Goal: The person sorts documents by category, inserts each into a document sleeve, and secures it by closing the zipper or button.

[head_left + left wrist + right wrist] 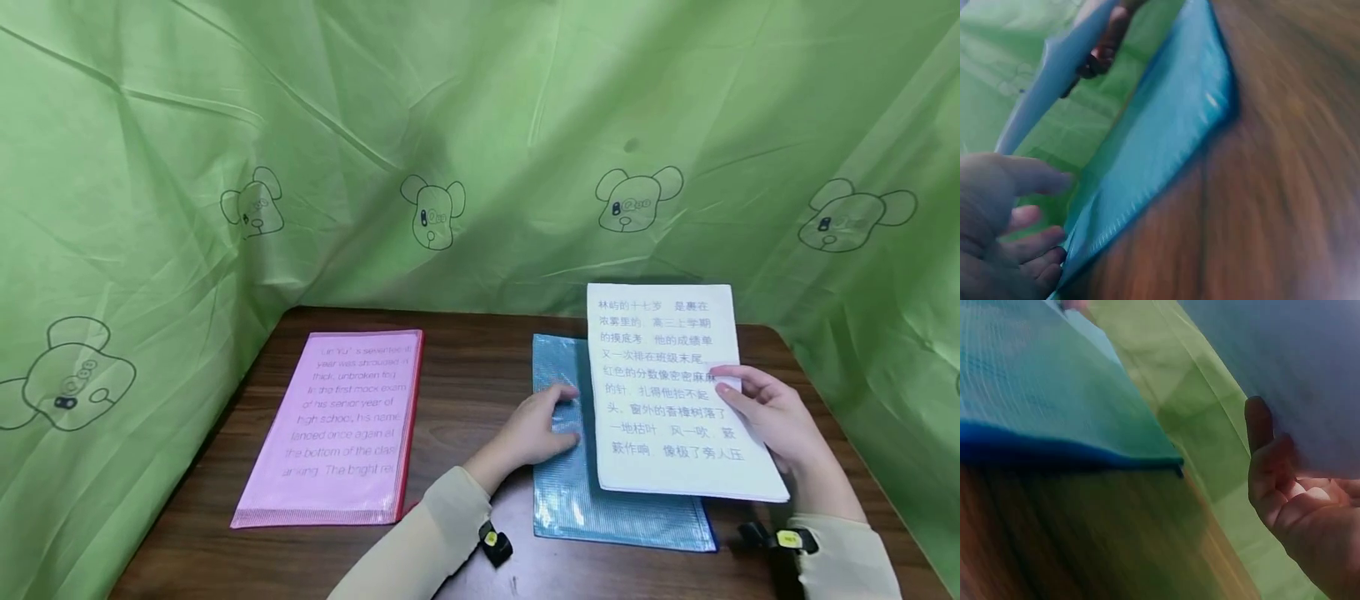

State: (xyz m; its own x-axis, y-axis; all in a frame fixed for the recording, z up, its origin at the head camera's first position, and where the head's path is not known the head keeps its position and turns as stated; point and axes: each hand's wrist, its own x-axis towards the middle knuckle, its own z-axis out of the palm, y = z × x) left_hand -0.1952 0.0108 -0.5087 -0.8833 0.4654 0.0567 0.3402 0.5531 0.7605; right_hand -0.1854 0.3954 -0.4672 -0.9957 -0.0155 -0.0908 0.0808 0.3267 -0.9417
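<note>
The right hand (772, 417) grips a white printed sheet (667, 392) at its right edge, thumb on top, fingers (1260, 425) beneath, lifted above the blue mesh pouch (592, 492). The left hand (536, 425) rests its relaxed fingers (1029, 219) on that pouch's left edge. A pink pouch (337, 433) lies well apart on the brown bench (472, 375), walled by green cloth (375, 125).

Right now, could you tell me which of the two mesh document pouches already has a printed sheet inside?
The pink pouch on the left; the blue pouch looks empty.

Cream sleeves (435, 533); black-yellow wrist devices (495, 543)
</note>
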